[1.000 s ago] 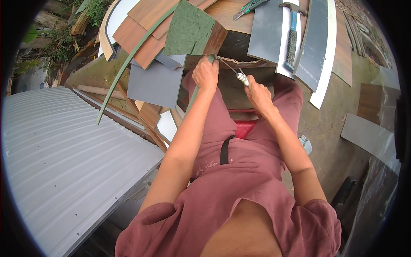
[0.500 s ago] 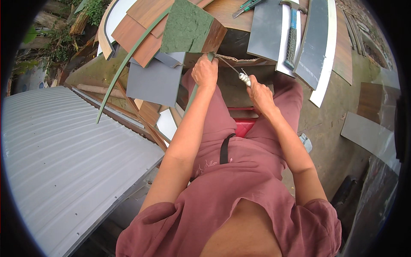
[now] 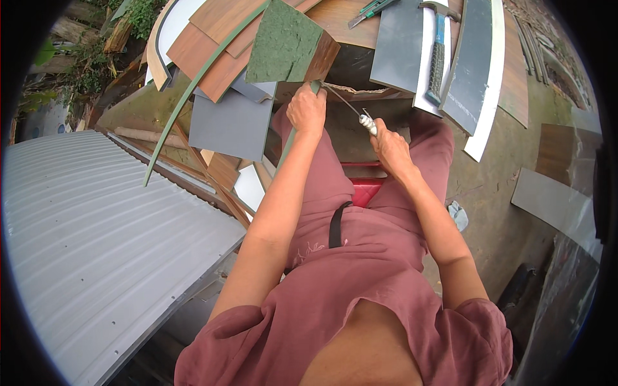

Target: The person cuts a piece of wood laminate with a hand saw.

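My left hand (image 3: 305, 110) is closed around a narrow grey-green strip (image 3: 288, 149), which shows above the fist and again beside my forearm. In my right hand (image 3: 391, 147) is a thin-bladed tool with a whitish wrapped handle (image 3: 368, 124). Its slim metal blade (image 3: 341, 96) slants up to the left, and the tip end lies at or near the strip just above my left fist. Whether the blade touches the strip, I cannot tell. Just beyond my left hand sits a block with a rough green top (image 3: 283, 45) and a wood-brown side.
A long curved green strip (image 3: 187, 106) crosses brown boards (image 3: 222, 74) at left. A grey panel (image 3: 228, 127) lies nearer. Beyond my right hand are a blue-and-black-handled hammer (image 3: 438, 61), a green cutter (image 3: 370, 11) and dark panels (image 3: 473, 71). Corrugated metal sheet (image 3: 103, 238) fills the left side.
The tool's handle and my right hand have shifted slightly down and left. My left hand keeps its grip on the strip, and the view has moved a little.
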Available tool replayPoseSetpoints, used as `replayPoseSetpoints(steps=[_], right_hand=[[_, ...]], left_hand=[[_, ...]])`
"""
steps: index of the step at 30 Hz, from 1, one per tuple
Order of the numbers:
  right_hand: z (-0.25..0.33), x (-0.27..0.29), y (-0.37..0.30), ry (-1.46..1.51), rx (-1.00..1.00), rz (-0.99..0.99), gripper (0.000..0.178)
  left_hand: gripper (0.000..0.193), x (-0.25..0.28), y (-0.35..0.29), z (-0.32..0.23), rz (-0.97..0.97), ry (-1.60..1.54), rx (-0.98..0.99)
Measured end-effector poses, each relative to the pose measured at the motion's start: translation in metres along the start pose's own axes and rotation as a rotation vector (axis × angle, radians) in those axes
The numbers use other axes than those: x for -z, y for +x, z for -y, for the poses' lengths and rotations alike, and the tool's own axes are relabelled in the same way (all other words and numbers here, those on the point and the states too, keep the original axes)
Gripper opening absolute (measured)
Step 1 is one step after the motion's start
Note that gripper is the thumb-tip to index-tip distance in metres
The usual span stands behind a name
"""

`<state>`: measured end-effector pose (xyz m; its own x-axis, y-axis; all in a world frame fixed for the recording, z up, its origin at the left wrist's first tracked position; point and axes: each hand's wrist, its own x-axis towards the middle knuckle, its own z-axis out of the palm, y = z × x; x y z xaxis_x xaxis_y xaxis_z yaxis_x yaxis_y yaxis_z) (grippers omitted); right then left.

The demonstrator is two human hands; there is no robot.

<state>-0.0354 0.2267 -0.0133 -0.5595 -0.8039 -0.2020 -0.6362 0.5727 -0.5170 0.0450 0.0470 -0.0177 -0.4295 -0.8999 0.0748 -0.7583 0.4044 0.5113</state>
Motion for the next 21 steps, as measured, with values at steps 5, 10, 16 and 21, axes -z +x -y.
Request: replayPoseSetpoints(steps=[5,10,16,21], right_hand=[[0.034,0.006,0.042,-0.003,0.083,-0.029,0.019],[0.035,0.001,0.048,0.036,0.113,-0.061,0.022],[0.002,0.006,-0.001,0.022,-0.001,0.019,0.021],[0.023,0.009,0.033,0.018,0.048,-0.014,0.020]], left_hand=[[0.030,-0.002,-0.001,0.002,-0.002,-0.068,-0.011],[0.031,-0.002,-0.001,0.003,0.027,-0.067,0.002],[0.031,-0.003,0.001,0.005,-0.012,-0.031,-0.004],[0.032,0.000,0.001,0.000,0.017,-0.025,-0.004]])
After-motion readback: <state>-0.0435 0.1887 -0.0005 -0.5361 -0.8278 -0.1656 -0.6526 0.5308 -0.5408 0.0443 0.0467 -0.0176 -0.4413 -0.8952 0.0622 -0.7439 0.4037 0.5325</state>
